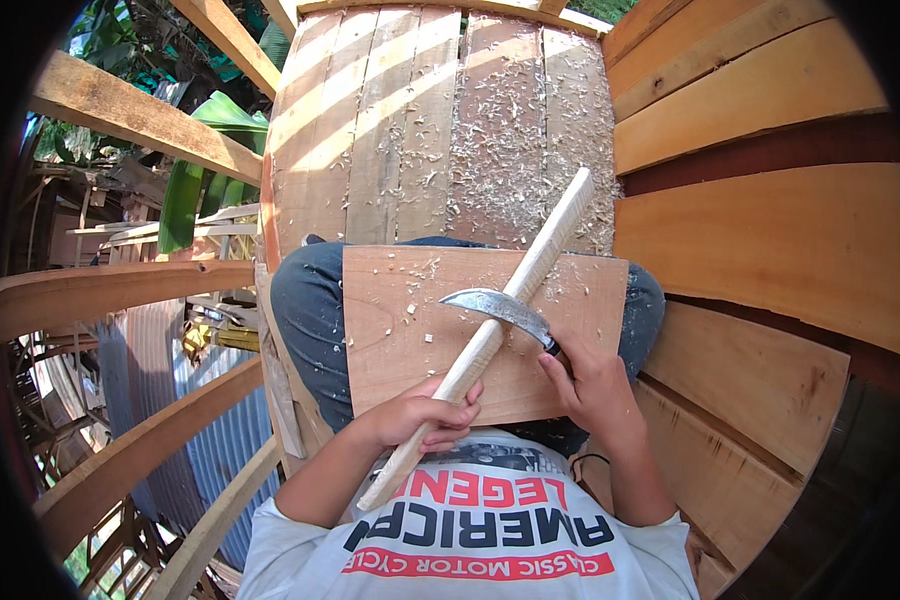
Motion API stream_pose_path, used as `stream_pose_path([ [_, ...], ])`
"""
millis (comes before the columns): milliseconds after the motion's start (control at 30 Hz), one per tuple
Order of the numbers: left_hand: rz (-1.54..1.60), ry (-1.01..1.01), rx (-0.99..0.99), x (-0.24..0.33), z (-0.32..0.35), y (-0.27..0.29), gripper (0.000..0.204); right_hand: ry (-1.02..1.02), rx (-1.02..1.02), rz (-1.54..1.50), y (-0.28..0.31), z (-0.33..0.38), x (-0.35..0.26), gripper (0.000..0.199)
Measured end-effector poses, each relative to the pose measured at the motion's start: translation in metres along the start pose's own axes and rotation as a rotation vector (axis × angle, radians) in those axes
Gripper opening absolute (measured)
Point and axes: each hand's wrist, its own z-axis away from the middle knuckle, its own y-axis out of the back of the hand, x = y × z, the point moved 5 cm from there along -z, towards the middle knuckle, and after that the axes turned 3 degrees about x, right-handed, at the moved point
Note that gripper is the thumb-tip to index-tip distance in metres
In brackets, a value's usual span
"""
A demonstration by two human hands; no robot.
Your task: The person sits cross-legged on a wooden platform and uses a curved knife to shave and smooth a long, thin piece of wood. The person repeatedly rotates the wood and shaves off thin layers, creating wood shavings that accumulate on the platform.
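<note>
A long pale wooden stick (pixel 477 352), squared and partly whittled, slants from near my shirt up to the far right. My left hand (pixel 428 412) is wrapped round its lower part. In my right hand (pixel 597 390) is a curved knife (pixel 497 304), gripped by its dark handle. The hooked steel blade lies across the stick near its middle, its tip pointing left. Beneath them a flat wooden board (pixel 390 345) rests over my lap, with a few small chips on it.
Curly shavings (pixel 510 130) litter the plank floor (pixel 370 120) beyond my knees. A wall of wide planks (pixel 760 240) stands close on the right. Open wooden rails (pixel 120 285) run along the left, with corrugated metal sheets (pixel 215 440) and leaves (pixel 182 200) past them.
</note>
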Motion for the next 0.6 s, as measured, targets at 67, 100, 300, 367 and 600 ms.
stream_pose_path([
  [67,-0.006,-0.011,-0.001,0.002,0.002,-0.001,0.023,-0.175,0.027,0.048,0.002,-0.008,0.016,0.024],
  [100,-0.003,-0.004,0.003,0.001,0.002,-0.001,0.025,-0.185,0.004,0.035,0.001,-0.007,0.016,0.023],
  [300,0.004,0.002,0.014,0.002,0.003,0.0,0.028,-0.013,-0.091,0.02,-0.008,-0.004,-0.003,0.031],
  [367,-0.033,-0.018,0.027,0.002,0.002,0.001,0.027,-0.204,0.068,0.129,0.009,-0.022,0.026,0.034],
  [600,0.06,0.017,0.024,0.0,0.003,0.001,0.027,-0.064,0.011,0.127,-0.003,-0.024,0.015,0.035],
])
